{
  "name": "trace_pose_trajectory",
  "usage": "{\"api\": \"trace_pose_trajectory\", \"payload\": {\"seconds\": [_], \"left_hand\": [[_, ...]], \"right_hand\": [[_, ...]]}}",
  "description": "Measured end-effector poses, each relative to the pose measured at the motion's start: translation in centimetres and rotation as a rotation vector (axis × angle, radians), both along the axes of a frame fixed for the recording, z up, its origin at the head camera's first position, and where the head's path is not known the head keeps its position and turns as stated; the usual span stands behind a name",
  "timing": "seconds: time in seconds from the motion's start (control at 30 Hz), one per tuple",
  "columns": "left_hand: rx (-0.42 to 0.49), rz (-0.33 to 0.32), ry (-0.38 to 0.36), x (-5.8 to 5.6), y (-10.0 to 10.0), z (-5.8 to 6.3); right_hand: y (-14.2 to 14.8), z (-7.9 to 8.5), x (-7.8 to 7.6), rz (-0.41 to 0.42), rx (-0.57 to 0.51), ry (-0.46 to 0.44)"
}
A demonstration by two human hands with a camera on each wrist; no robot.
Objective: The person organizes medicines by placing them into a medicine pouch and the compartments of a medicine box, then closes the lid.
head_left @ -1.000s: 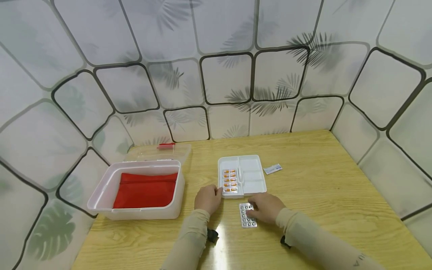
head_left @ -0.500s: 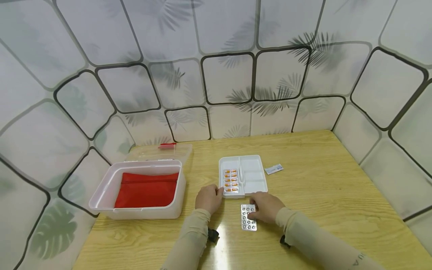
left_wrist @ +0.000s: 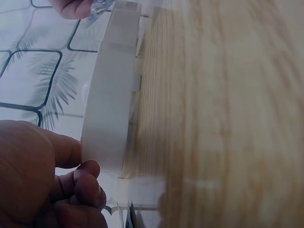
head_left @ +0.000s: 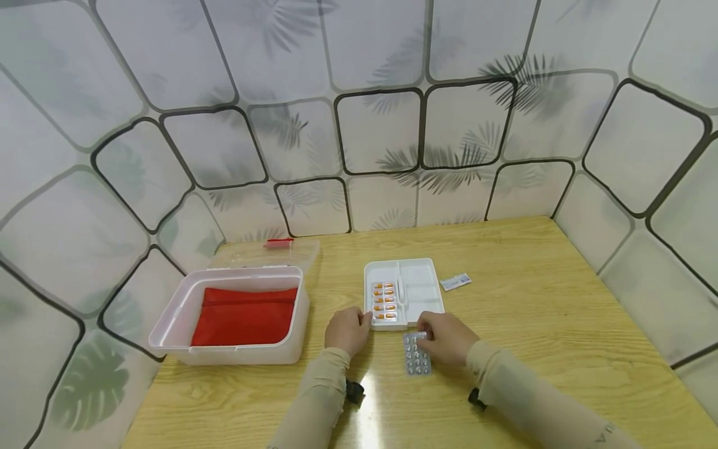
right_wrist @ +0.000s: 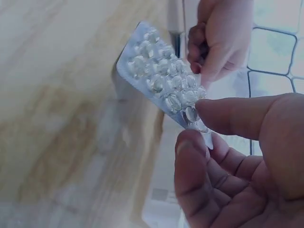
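A silver blister pack of round, clear-domed tablets (head_left: 417, 360) is pinched at one end between the thumb and fingers of my right hand (head_left: 445, 338). The right wrist view shows the pack (right_wrist: 159, 71) tilted, domes facing that camera. Just beyond it lies the open white pill case (head_left: 423, 290). Its left half holds a blister pack of orange-and-white capsules (head_left: 384, 302). My left hand (head_left: 346, 330) grips the front left corner of the case, thumb on its side wall, as the left wrist view shows at the case wall (left_wrist: 109, 104).
Left of the hands stands a translucent white box (head_left: 241, 355) with a red pouch (head_left: 244, 317) inside. Its clear lid (head_left: 241, 254) lies folded back behind it. A small white packet (head_left: 455, 281) lies right of the case on the wooden table (head_left: 533, 312).
My right hand has moved slightly away from me towards the case, and the tablet blister pack has shifted and turned from bright silver to a greyer face. The left hand stays at the case corner.
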State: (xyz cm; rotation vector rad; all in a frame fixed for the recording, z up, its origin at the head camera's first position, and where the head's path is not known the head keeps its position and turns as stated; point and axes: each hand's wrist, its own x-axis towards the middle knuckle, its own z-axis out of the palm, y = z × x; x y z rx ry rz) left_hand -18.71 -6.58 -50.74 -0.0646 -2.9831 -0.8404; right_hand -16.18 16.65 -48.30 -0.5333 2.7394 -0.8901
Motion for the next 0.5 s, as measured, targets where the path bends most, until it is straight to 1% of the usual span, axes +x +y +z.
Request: {"api": "trace_pose_trajectory", "payload": {"seconds": [0.23,0.4,0.5], "left_hand": [[-0.003,-0.006,0.005,0.0,-0.1,0.1],[-0.006,-0.013,0.009,0.0,-0.1,0.1],[-0.007,-0.018,0.018,0.0,-0.1,0.2]], "right_hand": [[0.7,0.8,-0.6,-0.015,-0.057,0.04],[1.3,0.9,-1.0,0.004,-0.079,0.041],[1.6,1.2,-1.1,0.004,-0.108,0.02]]}}
